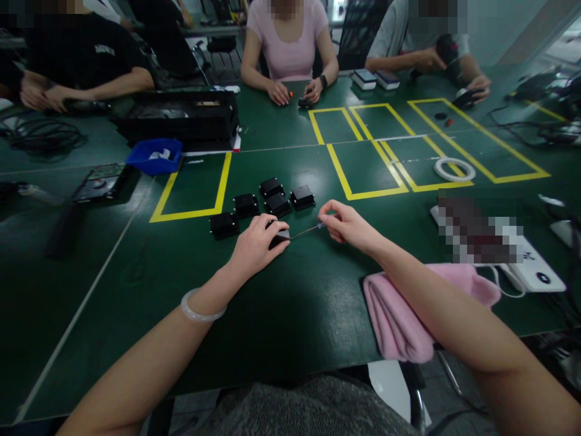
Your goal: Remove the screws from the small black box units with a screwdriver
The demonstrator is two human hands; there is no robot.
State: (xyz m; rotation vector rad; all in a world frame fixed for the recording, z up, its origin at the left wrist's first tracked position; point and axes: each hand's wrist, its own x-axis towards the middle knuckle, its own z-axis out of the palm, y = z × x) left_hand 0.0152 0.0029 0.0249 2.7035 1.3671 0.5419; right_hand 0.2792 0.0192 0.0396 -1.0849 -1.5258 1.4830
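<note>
My left hand point(259, 243) is closed around a small black box point(279, 235), holding it on the green table. Pinched in my right hand point(345, 225) is a thin screwdriver point(305, 232) with a partly hidden clear handle. Its slim shaft points left, and the tip meets the right side of the held box. Just beyond my left hand several similar black boxes sit in a loose group, among them one at the left point(224, 225) and one at the right point(302, 197). Small bright screws or pins show at their sides.
A pink cloth point(399, 315) lies under my right forearm, beside a white power bank point(538, 269) with a cable. Ahead stand a blue tray point(155, 157) and a long black bin point(181, 124). A white ring point(454, 170) rests on yellow tape outlines. Several people sit across the table.
</note>
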